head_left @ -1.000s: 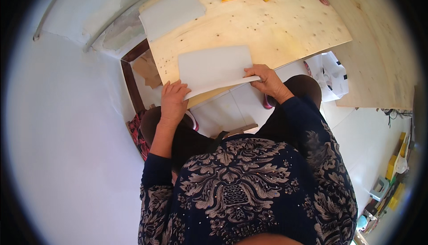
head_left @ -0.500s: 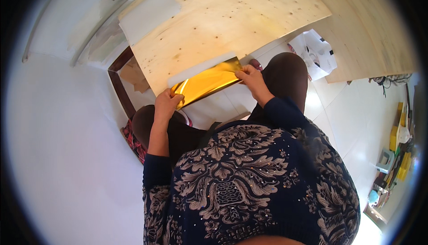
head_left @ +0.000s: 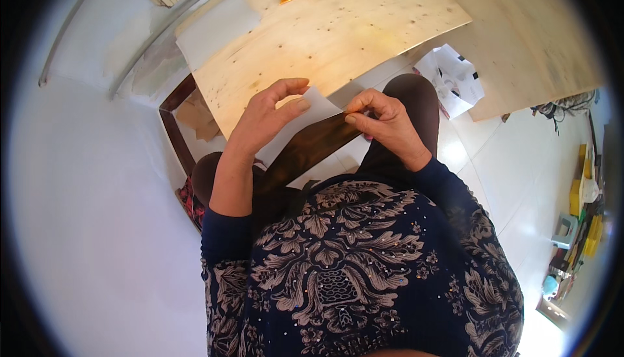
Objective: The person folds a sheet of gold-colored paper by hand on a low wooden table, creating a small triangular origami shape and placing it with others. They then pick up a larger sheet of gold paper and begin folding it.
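Folding step, by the look of it. Left hand [head_left: 263, 120] and right hand [head_left: 388, 123] both pinch a sheet of paper [head_left: 305, 149], white side up, dark underside showing. It sits at frame centre, held off the wooden board [head_left: 338, 29]. Long axis runs lower left to upper right. Next move probably calls for matched edges before creasing.
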Available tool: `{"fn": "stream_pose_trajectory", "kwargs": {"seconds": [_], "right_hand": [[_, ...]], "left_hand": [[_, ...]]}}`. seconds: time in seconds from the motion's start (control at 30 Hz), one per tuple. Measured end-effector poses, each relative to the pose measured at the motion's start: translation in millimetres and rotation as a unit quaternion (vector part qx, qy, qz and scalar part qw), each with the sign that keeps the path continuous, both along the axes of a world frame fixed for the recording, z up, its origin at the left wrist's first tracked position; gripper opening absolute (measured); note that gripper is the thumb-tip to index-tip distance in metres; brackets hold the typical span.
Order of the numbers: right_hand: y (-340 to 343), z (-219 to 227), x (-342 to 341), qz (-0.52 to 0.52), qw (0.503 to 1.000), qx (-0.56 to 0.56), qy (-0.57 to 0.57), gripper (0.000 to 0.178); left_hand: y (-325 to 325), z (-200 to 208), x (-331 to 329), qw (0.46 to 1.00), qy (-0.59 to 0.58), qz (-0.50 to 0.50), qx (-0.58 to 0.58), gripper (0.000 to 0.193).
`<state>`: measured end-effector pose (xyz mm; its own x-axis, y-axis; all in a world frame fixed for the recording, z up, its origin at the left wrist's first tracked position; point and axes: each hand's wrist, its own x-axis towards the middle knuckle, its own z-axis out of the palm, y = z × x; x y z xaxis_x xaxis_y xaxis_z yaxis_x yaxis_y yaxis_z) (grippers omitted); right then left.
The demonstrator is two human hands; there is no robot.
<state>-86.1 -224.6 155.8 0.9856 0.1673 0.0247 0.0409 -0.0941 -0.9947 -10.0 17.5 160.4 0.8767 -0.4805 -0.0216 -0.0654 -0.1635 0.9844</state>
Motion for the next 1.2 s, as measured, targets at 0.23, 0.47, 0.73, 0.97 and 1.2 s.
{"fn": "stream_pose_trajectory", "kwargs": {"seconds": [0.23,0.47,0.73,0.97,1.2], "right_hand": [[1.7,3.1,-5.5,-0.094,0.972,-0.071,-0.202,0.009],[3.0,9.2,-5.4,-0.093,0.938,-0.169,-0.287,0.014],[-33.8,28.0,-2.0,-0.137,0.964,-0.096,-0.207,0.040],[-26.2,76.5,16.6,-0.059,0.937,-0.172,-0.298,0.052],[9.0,99.6,23.5,0.104,0.679,-0.409,-0.601,0.029]], "left_hand": [[-37.5,14.0,-15.5,0.998,0.035,0.043,-0.031,0.015],[-48.1,17.6,-28.8,0.996,0.041,0.067,-0.036,0.009],[-18.3,54.6,-11.3,0.991,-0.115,0.047,-0.055,0.009],[-10.3,100.7,4.4,0.971,-0.232,-0.048,0.037,0.015],[-11.1,118.0,37.9,0.976,-0.173,-0.111,0.077,0.019]]}}
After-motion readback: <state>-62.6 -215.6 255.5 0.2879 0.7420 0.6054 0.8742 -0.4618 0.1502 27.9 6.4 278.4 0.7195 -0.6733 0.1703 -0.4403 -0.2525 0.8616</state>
